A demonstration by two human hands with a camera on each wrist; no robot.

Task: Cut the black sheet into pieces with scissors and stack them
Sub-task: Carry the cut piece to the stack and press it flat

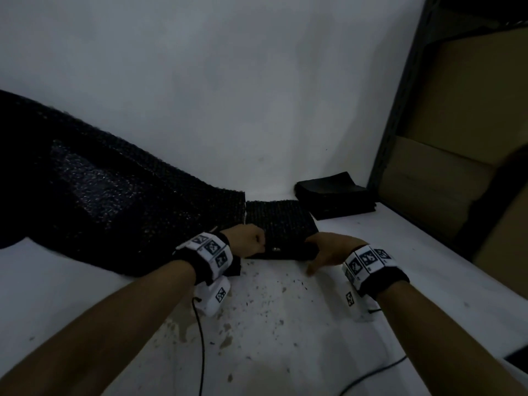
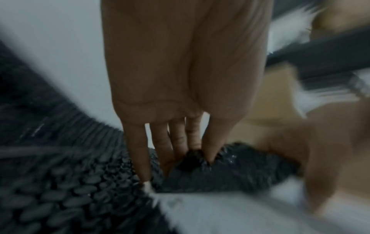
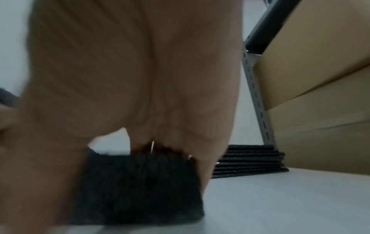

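A big black bubble-textured sheet [image 1: 114, 195] lies over the left of the white table [image 1: 385, 281] and rises against the wall. Just right of its cut edge lies a separate cut piece [image 1: 281, 221]. My left hand [image 1: 261, 242] pinches that piece's near left corner; in the left wrist view its fingertips [image 2: 210, 155] nip the black material [image 2: 230, 174]. My right hand [image 1: 313, 247] grips the near right edge, fingers curled behind the piece [image 3: 140, 182]. A stack of cut pieces [image 1: 334, 195] sits at the back right, also in the right wrist view [image 3: 250, 159]. I cannot make out the scissors.
A metal rack with cardboard boxes [image 1: 457, 138] stands along the table's right side, close to the stack. Black crumbs [image 1: 271, 295] dot the table in front of me. Thin cables [image 1: 200, 338] trail from both wrists. A white wall is behind.
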